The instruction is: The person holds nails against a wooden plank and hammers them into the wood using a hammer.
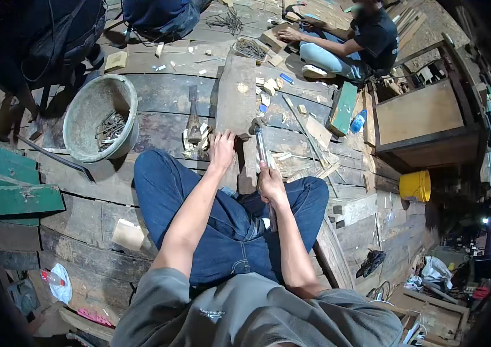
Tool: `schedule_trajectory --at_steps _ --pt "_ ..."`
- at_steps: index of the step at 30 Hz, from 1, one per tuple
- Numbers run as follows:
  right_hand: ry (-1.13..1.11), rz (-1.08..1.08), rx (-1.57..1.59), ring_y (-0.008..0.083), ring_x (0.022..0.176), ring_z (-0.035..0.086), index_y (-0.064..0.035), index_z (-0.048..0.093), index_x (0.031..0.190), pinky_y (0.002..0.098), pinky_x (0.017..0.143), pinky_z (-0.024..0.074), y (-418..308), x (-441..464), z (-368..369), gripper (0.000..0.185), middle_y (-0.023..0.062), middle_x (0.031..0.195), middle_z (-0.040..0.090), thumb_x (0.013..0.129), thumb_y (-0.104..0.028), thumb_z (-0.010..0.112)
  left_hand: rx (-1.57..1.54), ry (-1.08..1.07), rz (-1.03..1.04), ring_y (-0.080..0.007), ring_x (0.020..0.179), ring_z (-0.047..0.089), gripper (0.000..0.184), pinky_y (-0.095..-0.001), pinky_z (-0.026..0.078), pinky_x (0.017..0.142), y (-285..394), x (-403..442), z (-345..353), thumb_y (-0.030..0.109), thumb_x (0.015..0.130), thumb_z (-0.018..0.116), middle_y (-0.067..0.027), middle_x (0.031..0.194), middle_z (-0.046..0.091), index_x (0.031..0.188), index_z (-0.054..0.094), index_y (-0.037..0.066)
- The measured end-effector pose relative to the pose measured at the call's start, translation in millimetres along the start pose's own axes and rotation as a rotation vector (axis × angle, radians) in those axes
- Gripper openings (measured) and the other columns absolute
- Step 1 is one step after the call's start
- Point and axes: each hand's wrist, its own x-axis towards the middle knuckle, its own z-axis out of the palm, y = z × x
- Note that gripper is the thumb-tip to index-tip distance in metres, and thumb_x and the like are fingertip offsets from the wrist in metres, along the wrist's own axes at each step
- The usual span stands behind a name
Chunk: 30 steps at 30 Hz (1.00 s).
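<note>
My right hand (271,184) is closed around the shaft of a hammer (264,151), whose head lies at the far end, close to the wooden beam (235,98) between my knees. My left hand (221,150) rests on the beam's left side, fingers stretched forward over the wood; nothing shows in it. Left of that hand, a dark tool with a narrow neck and thicker end (194,118) lies among pale wood chips. A large grey bucket (75,124) farther left contains several rusty metal pieces, perhaps nails.
A box of nails (251,48) sits beyond the beam. Ahead right, another person (367,40) sits on the plank floor near a green wood block (343,109). A yellow bucket (415,186) and a wooden cabinet (419,115) stand right. Green boards (20,199) lie left.
</note>
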Motion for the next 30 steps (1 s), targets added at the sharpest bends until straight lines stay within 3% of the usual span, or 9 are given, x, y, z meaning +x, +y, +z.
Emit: schedule_trajectory --at_steps 4,7,9,16,19,23,24,27,30 --pt "0.063 -0.081 -0.006 0.0132 0.033 0.038 -0.0076 0.046 0.066 0.0305 0.030 0.0299 1 4 3 0.059 0.0009 0.047 0.039 0.104 -0.052 0.040 -0.018 0.046 0.045 -0.0358 0.113 0.057 0.042 -0.0512 0.043 0.101 -9 -6 14 0.003 0.079 0.066 -0.0151 0.126 0.059 0.120 0.061 0.002" --pt "0.109 -0.219 -0.047 0.0231 0.038 0.051 0.0052 0.057 0.082 0.0396 0.041 0.0405 10 10 4 0.062 0.0124 0.054 0.053 0.105 -0.050 0.040 -0.065 0.070 0.061 -0.0373 0.111 0.057 0.036 -0.0484 0.045 0.099 -15 -11 29 0.001 0.084 0.057 -0.0163 0.125 0.059 0.120 0.061 0.000" --pt "0.157 -0.273 -0.118 0.0222 0.040 0.052 0.0056 0.058 0.085 0.0402 0.042 0.0407 16 10 11 0.063 0.0113 0.054 0.051 0.104 -0.051 0.041 -0.104 0.119 0.069 -0.0376 0.111 0.057 0.036 -0.0468 0.046 0.098 -17 -8 28 0.001 0.083 0.057 -0.0172 0.125 0.059 0.119 0.061 0.000" --pt "0.047 0.027 -0.114 0.0198 0.041 0.054 0.0057 0.059 0.086 0.0371 0.040 0.0418 21 4 14 0.065 0.0090 0.051 0.048 0.103 -0.055 0.042 -0.194 0.043 0.008 -0.0380 0.108 0.057 0.048 -0.0461 0.048 0.095 -12 -5 16 -0.003 0.071 0.071 -0.0154 0.121 0.058 0.117 0.059 0.004" --pt "0.057 -0.033 0.001 0.0147 0.032 0.042 -0.0037 0.048 0.075 0.0321 0.031 0.0321 16 -2 15 0.057 0.0025 0.047 0.040 0.104 -0.052 0.041 -0.209 0.120 0.042 -0.0383 0.103 0.058 0.042 -0.0480 0.049 0.091 -14 -4 19 -0.004 0.071 0.070 -0.0146 0.111 0.059 0.111 0.060 0.005" --pt "0.091 -0.188 -0.011 0.0135 0.032 0.042 -0.0037 0.047 0.074 0.0316 0.031 0.0328 27 0 17 0.057 0.0016 0.047 0.040 0.105 -0.051 0.040 -0.217 0.158 0.056 -0.0407 0.099 0.059 0.033 -0.0478 0.049 0.088 -13 -4 14 -0.004 0.076 0.065 -0.0173 0.105 0.060 0.108 0.061 0.002" --pt "0.108 -0.209 -0.076 0.0138 0.032 0.042 -0.0033 0.047 0.072 0.0318 0.031 0.0328 28 3 19 0.059 0.0023 0.047 0.041 0.104 -0.052 0.040 -0.223 0.171 0.061 -0.0417 0.099 0.059 0.030 -0.0475 0.049 0.087 -12 -3 12 -0.005 0.078 0.063 -0.0183 0.104 0.060 0.108 0.062 0.000" --pt "0.030 0.001 -0.181 0.0255 0.045 0.058 0.0068 0.061 0.090 0.0415 0.047 0.0467 28 9 16 0.071 0.0156 0.055 0.055 0.101 -0.061 0.041 -0.261 0.117 0.020 -0.0395 0.105 0.060 0.041 -0.0465 0.048 0.094 -16 -2 18 -0.002 0.074 0.065 -0.0180 0.116 0.062 0.114 0.062 0.003" --pt "0.047 -0.024 -0.173 0.0300 0.053 0.063 0.0067 0.061 0.091 0.0443 0.054 0.0496 21 10 17 0.074 0.0184 0.061 0.059 0.099 -0.064 0.040 -0.233 0.171 0.006 -0.0401 0.110 0.060 0.042 -0.0459 0.047 0.099 -22 -2 29 0.000 0.076 0.064 -0.0228 0.122 0.062 0.118 0.063 0.000"
